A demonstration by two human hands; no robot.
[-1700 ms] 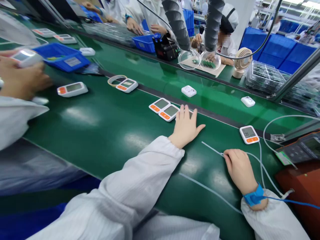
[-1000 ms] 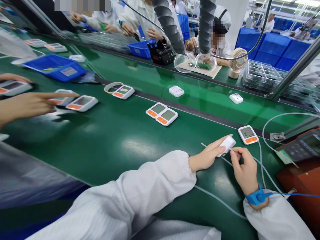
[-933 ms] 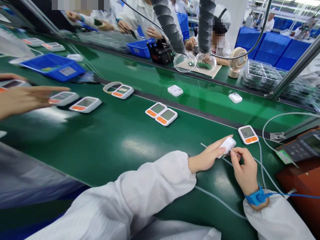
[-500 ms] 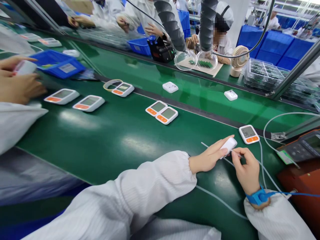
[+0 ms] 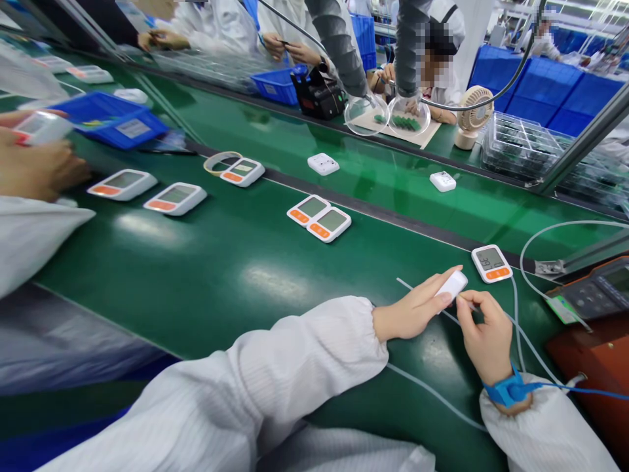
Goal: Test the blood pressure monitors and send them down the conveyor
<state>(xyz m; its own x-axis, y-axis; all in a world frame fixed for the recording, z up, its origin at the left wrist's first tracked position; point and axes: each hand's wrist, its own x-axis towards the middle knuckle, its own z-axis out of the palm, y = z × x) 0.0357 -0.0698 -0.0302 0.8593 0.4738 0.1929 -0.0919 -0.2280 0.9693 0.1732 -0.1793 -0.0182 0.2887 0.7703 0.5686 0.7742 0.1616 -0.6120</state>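
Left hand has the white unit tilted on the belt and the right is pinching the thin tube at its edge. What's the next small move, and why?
Probably ease the tube end into the white unit. The left hand holds the unit tilted on the belt, and the right hand pinches the tube right at its edge; whether it is seated is hidden.

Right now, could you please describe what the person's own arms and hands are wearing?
Both arms wear white, finely ribbed sleeves with gathered cuffs. The left hand is bare. The right hand is bare too, with a blue wrist strap whose blue cord leads off right.
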